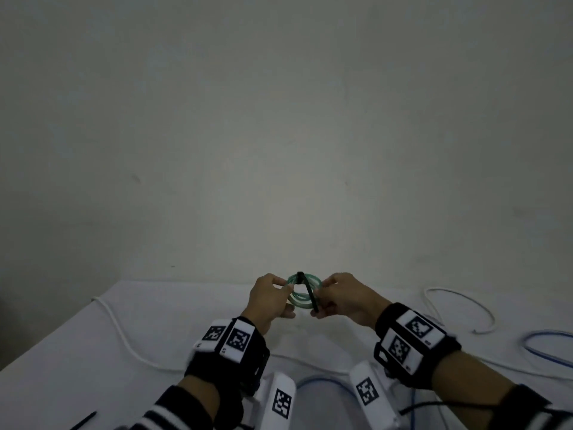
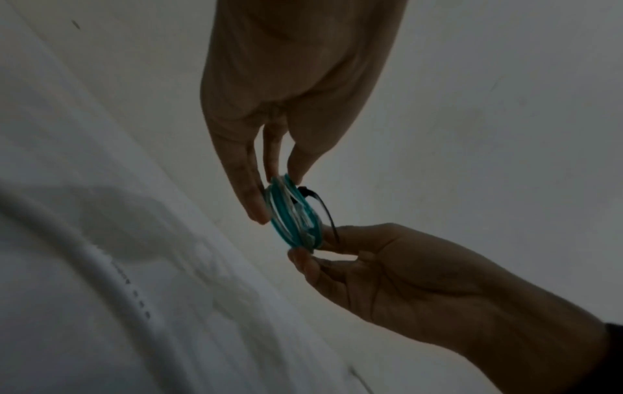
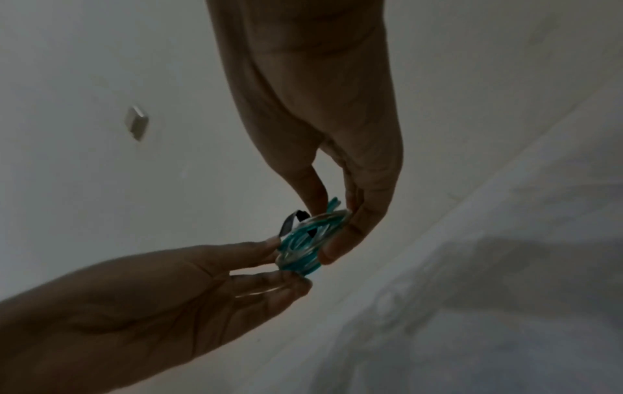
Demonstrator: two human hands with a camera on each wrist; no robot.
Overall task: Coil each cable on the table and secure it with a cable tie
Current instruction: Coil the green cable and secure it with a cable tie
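Observation:
A small coil of green cable is held up above the table's far edge, between both hands. A black cable tie is looped round it, its head on top and its tail hanging down to the right. My left hand pinches the coil's left side. My right hand pinches the right side, with the tie's tail beside its fingers. In the left wrist view the coil sits between my left hand and my right hand. The right wrist view shows the coil, the tie, my right hand and my left hand.
On the white-covered table lie a loose white cable at the left, another white cable and a blue cable at the right, and a blue loop near me. A spare black tie lies bottom left. A plain wall stands behind.

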